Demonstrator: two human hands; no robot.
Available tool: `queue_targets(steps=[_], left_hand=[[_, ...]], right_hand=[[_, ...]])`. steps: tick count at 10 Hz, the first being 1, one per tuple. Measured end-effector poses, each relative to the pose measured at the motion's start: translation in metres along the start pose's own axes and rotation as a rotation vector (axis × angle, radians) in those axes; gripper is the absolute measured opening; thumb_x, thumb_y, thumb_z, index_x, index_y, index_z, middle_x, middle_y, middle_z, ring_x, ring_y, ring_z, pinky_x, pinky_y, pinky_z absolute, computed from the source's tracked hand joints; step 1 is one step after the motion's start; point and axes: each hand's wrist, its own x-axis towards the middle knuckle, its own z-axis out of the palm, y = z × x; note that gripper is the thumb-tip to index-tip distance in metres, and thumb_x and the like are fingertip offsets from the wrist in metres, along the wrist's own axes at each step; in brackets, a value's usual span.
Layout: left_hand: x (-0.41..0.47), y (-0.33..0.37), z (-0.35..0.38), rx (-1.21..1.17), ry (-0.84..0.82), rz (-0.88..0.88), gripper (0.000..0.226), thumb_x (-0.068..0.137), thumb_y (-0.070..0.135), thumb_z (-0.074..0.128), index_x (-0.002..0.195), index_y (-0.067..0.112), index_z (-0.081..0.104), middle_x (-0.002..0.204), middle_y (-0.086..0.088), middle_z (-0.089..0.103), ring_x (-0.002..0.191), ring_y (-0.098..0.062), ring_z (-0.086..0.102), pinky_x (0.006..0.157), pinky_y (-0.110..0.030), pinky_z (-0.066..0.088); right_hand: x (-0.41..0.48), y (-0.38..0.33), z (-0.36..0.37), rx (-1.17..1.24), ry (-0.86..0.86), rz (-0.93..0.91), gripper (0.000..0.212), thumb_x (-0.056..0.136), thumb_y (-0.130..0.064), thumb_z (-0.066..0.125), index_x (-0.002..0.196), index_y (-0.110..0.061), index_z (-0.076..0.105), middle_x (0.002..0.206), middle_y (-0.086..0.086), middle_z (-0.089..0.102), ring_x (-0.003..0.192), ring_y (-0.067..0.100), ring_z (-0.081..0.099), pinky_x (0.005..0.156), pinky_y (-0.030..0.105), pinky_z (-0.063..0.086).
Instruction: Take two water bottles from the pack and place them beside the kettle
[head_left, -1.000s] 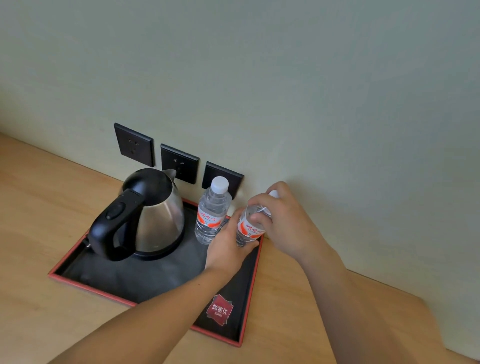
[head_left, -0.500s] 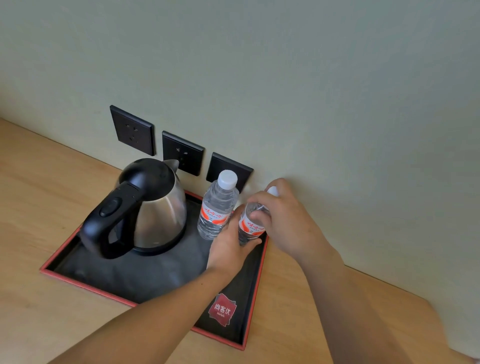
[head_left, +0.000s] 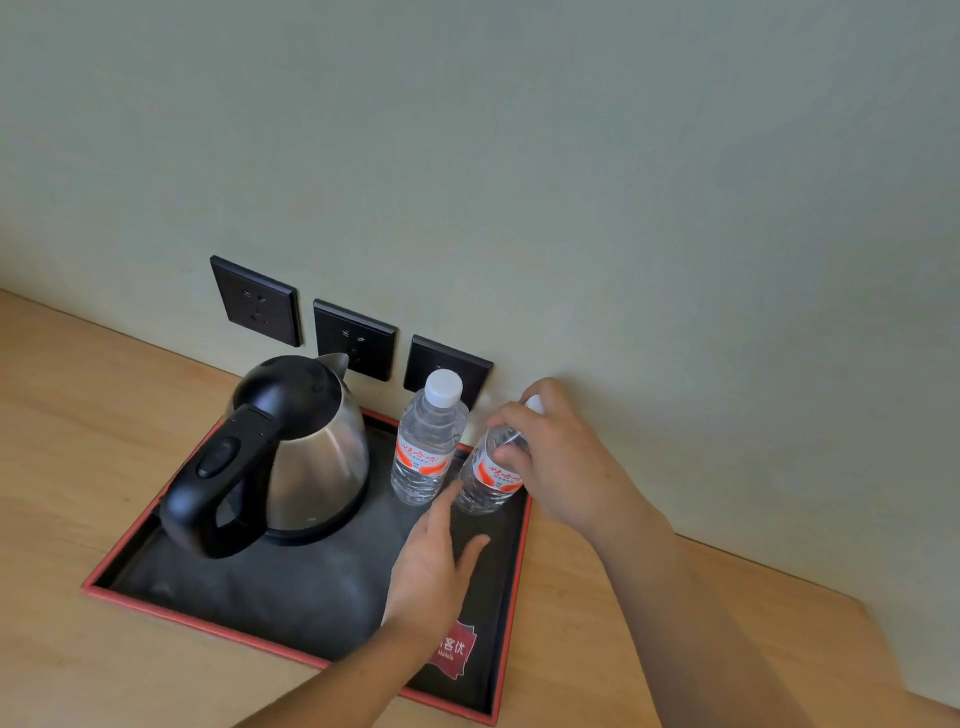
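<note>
A steel kettle (head_left: 306, 457) with a black lid and handle stands on a black tray (head_left: 249, 592) with a red rim. One clear water bottle (head_left: 427, 441) with a white cap and red label stands upright just right of the kettle. A second water bottle (head_left: 488, 478) stands at the tray's far right corner, and my right hand (head_left: 561, 457) grips its upper part from the right, hiding most of the cap. My left hand (head_left: 434, 566) hovers over the tray in front of that bottle, fingers apart, holding nothing. The pack is out of view.
Three black wall sockets (head_left: 353, 340) sit on the pale wall behind the kettle. The tray rests on a wooden counter (head_left: 72, 441) that runs to the wall. A red hotel logo (head_left: 454, 649) marks the tray's near right corner.
My left hand has let go of the second bottle and drawn back toward me, fingers spread. My right hand stays on that bottle, which now stands more upright on the tray.
</note>
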Motion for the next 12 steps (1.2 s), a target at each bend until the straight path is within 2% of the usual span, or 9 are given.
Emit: queue_targets(steps=[1,2,3,5,6,7,8,11,12], left_hand=[[-0.020,-0.022,-0.009,-0.014,0.083,-0.053,0.047,0.090,0.015,0.073,0.132,0.019,0.054,0.122,0.009,0.062,0.114,-0.014,0.063,0.098,-0.026,0.048],[-0.014,-0.024,-0.017,-0.095,0.259,-0.103,0.045,0.083,0.003,0.079,0.120,0.008,0.054,0.114,0.002,0.051,0.102,-0.017,0.063,0.095,-0.037,0.054],[-0.001,-0.015,-0.020,-0.132,0.333,-0.085,0.059,0.081,-0.003,0.079,0.130,0.002,0.047,0.126,-0.002,0.041,0.111,-0.022,0.058,0.100,-0.038,0.050],[0.023,-0.009,-0.024,-0.074,0.270,-0.060,0.070,0.088,0.005,0.073,0.147,0.006,0.036,0.150,-0.011,0.044,0.139,-0.027,0.043,0.112,-0.042,0.041],[0.029,-0.007,-0.025,-0.083,0.261,-0.063,0.069,0.088,0.005,0.073,0.148,0.009,0.038,0.148,-0.008,0.048,0.135,-0.022,0.046,0.106,-0.028,0.037],[0.032,-0.007,-0.023,-0.089,0.260,-0.052,0.066,0.088,0.005,0.073,0.145,0.011,0.041,0.142,-0.006,0.054,0.130,-0.021,0.051,0.104,-0.028,0.040],[0.036,-0.007,-0.021,-0.082,0.258,-0.058,0.065,0.089,0.007,0.073,0.145,0.010,0.040,0.141,-0.007,0.055,0.130,-0.021,0.052,0.107,-0.038,0.046],[0.039,-0.007,-0.026,-0.089,0.236,-0.068,0.066,0.088,0.008,0.074,0.145,0.012,0.042,0.140,-0.005,0.057,0.129,-0.019,0.053,0.107,-0.036,0.046],[0.032,-0.004,-0.037,-0.111,0.213,-0.119,0.073,0.087,0.012,0.077,0.148,0.008,0.037,0.146,-0.011,0.051,0.136,-0.024,0.048,0.112,-0.044,0.043]], right_hand=[[0.000,0.000,0.001,-0.003,-0.001,-0.006,0.023,0.090,-0.018,0.061,0.112,-0.023,0.061,0.116,0.004,0.038,0.090,0.025,0.052,0.077,0.031,0.045],[-0.001,0.000,0.003,0.003,0.004,-0.001,0.023,0.090,-0.018,0.061,0.112,-0.024,0.062,0.116,0.003,0.037,0.091,0.024,0.051,0.079,0.030,0.044],[-0.001,0.000,0.006,0.012,0.013,0.006,0.022,0.090,-0.017,0.061,0.111,-0.024,0.062,0.116,0.003,0.037,0.090,0.024,0.051,0.076,0.027,0.042],[-0.001,0.001,0.008,0.012,0.027,0.024,0.021,0.090,-0.017,0.059,0.110,-0.024,0.063,0.113,0.002,0.036,0.089,0.023,0.048,0.073,0.025,0.039],[-0.002,0.001,0.008,0.010,0.026,0.021,0.021,0.091,-0.016,0.059,0.111,-0.023,0.062,0.113,0.003,0.036,0.089,0.023,0.048,0.075,0.028,0.042],[-0.002,0.000,0.010,0.003,0.040,0.013,0.020,0.092,-0.017,0.058,0.111,-0.022,0.061,0.114,0.003,0.035,0.088,0.024,0.049,0.074,0.030,0.044],[-0.002,0.000,0.011,-0.019,0.040,0.015,0.020,0.093,-0.017,0.057,0.111,-0.023,0.059,0.114,0.002,0.033,0.086,0.023,0.049,0.073,0.031,0.046],[-0.003,0.000,0.010,0.016,0.052,0.016,0.021,0.093,-0.017,0.058,0.112,-0.024,0.059,0.117,0.002,0.033,0.089,0.021,0.048,0.073,0.029,0.045],[-0.005,-0.002,0.005,0.061,0.033,0.033,0.023,0.092,-0.018,0.059,0.114,-0.026,0.058,0.122,0.001,0.032,0.092,0.023,0.050,0.076,0.031,0.046]])
